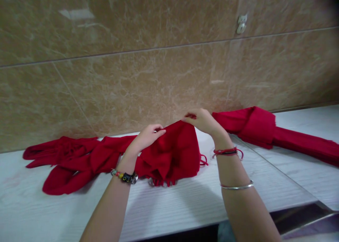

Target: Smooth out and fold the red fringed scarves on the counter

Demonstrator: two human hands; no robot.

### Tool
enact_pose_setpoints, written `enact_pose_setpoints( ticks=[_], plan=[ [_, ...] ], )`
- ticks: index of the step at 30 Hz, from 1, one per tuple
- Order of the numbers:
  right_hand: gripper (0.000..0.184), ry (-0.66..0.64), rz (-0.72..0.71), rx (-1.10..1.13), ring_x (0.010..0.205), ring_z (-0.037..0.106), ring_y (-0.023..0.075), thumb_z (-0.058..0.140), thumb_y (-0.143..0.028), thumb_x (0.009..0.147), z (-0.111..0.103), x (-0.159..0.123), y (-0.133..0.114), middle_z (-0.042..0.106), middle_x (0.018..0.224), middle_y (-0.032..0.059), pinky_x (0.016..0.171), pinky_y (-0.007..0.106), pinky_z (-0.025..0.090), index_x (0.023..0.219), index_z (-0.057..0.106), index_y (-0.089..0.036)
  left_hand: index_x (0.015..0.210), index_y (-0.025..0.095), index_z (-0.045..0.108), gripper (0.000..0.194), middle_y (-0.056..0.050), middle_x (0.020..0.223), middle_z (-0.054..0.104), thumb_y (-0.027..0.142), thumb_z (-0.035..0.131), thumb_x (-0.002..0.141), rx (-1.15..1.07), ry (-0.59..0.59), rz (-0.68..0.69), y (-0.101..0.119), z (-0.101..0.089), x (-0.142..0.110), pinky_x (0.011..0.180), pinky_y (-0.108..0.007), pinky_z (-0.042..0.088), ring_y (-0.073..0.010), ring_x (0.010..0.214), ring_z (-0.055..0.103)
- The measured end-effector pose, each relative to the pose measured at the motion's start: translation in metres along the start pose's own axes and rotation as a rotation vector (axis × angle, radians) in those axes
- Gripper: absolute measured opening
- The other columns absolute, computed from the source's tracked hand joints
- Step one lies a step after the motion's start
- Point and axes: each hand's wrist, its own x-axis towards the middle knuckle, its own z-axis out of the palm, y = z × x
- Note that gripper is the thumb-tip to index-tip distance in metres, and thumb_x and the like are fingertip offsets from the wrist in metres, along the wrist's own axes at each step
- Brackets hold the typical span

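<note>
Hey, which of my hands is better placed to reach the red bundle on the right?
Probably your right hand: it pinches the held cloth near its upper right corner, closer to the red bundle. Your left hand grips farther left.

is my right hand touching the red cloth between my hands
Touching: the head view shows your right hand pinching the red cloth at its upper edge.

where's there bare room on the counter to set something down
White counter is bare left of the left forearm, right of the right forearm, and between the two, each patch in front of the red cloths. It's crowded along the wall, with cloths, left hand and right hand.
</note>
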Motion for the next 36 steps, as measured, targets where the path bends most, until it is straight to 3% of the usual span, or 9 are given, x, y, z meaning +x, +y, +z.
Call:
enact_pose_setpoints(
  ticks=[2, 5, 10, 16, 21, 25, 28, 32, 36],
  plan=[
    [0.016, -0.053, 0.048, -0.056, 0.064, 0.059, 0.0147, 0.056, -0.024, 0.075, -0.002, -0.002, 0.006, 0.068, 0.069, 0.0037, 0.059, 0.023, 0.041, 0.074, 0.068, -0.015, 0.072, 0.015, 0.057, 0.028, 0.0, 0.074, 0.06, 0.039, 0.043, 0.077, 0.008, -0.018, -0.014, 0.001, -0.009, -0.004, 0.065, -0.024, 0.042, -0.0142, 0.07, 0.053],
    [0.014, -0.272, 0.049, -0.074, 0.067, 0.06, 0.0152, 0.056, -0.021, 0.074, 0.0, -0.003, 0.006, 0.068, 0.072, 0.0036, 0.059, 0.023, 0.041, 0.078, 0.069, -0.017, 0.072, 0.016, 0.058, 0.026, 0.0, 0.072, 0.059, 0.037, 0.043, 0.077, 0.089, -0.05, -0.039, 0.005, -0.017, -0.009, 0.064, -0.024, 0.04, -0.0139, 0.069, 0.052],
    [0.028, -0.529, -0.076, 0.036, 0.079, 0.061, 0.0152, 0.059, -0.028, 0.074, 0.014, -0.002, -0.019, 0.068, 0.092, 0.0038, 0.067, 0.022, 0.043, 0.101, 0.064, -0.022, 0.076, 0.017, 0.059, 0.025, -0.001, 0.076, 0.061, 0.033, 0.041, 0.079, 0.153, -0.049, 0.03, 0.017, -0.015, -0.011, 0.067, -0.024, 0.04, -0.0146, 0.071, 0.053],
    [0.018, -0.458, -0.157, -0.012, 0.063, 0.055, 0.0126, 0.055, -0.027, 0.077, 0.021, 0.001, -0.031, 0.067, 0.073, 0.0017, 0.057, 0.022, 0.036, 0.084, 0.068, -0.017, 0.079, 0.016, 0.06, 0.026, -0.002, 0.079, 0.063, 0.037, 0.043, 0.079, 0.123, -0.095, 0.029, 0.021, -0.021, -0.016, 0.067, -0.025, 0.04, -0.0162, 0.074, 0.055],
    [0.023, -0.082, -0.088, 0.064, 0.058, 0.05, 0.0112, 0.052, -0.031, 0.078, 0.003, 0.002, -0.017, 0.063, 0.064, 0.0011, 0.054, 0.022, 0.034, 0.071, 0.067, -0.014, 0.092, 0.017, 0.06, 0.027, -0.003, 0.092, 0.066, 0.036, 0.049, 0.075, 0.051, -0.293, -0.017, 0.01, -0.024, -0.018, 0.072, -0.026, 0.042, -0.018, 0.081, 0.057],
    [0.022, 0.154, 0.082, 0.006, 0.062, 0.055, 0.0149, 0.053, -0.029, 0.077, -0.007, 0.001, -0.004, 0.065, 0.068, 0.0048, 0.056, 0.024, 0.037, 0.073, 0.067, -0.013, 0.086, 0.015, 0.061, 0.028, -0.004, 0.087, 0.066, 0.035, 0.043, 0.078, 0.158, -0.147, -0.029, 0.008, -0.025, -0.016, 0.068, -0.026, 0.042, -0.0181, 0.077, 0.057],
    [0.015, -0.015, 0.103, -0.137, 0.068, 0.059, 0.0185, 0.056, -0.024, 0.075, -0.004, 0.0, -0.003, 0.068, 0.074, 0.0074, 0.061, 0.026, 0.04, 0.075, 0.069, -0.016, 0.084, 0.015, 0.062, 0.026, -0.003, 0.084, 0.065, 0.033, 0.043, 0.077, 0.164, -0.065, -0.033, 0.013, -0.025, -0.014, 0.065, -0.025, 0.041, -0.0168, 0.074, 0.057],
    [0.027, -0.318, -0.074, -0.015, 0.085, 0.06, 0.0191, 0.062, -0.027, 0.073, 0.008, -0.002, -0.019, 0.067, 0.096, 0.0056, 0.073, 0.026, 0.043, 0.098, 0.065, -0.021, 0.087, 0.016, 0.063, 0.027, -0.002, 0.086, 0.066, 0.035, 0.045, 0.077, 0.094, -0.083, 0.011, 0.022, -0.023, -0.015, 0.066, -0.024, 0.042, -0.0162, 0.075, 0.057],
    [0.024, -0.373, -0.151, 0.018, 0.081, 0.061, 0.0157, 0.057, -0.016, 0.073, 0.015, 0.0, -0.036, 0.069, 0.091, 0.0021, 0.072, 0.022, 0.042, 0.093, 0.068, -0.022, 0.082, 0.016, 0.064, 0.025, -0.001, 0.081, 0.066, 0.033, 0.047, 0.076, 0.134, -0.12, 0.04, 0.028, -0.021, -0.017, 0.065, -0.024, 0.041, -0.0162, 0.072, 0.057]
  ],
)
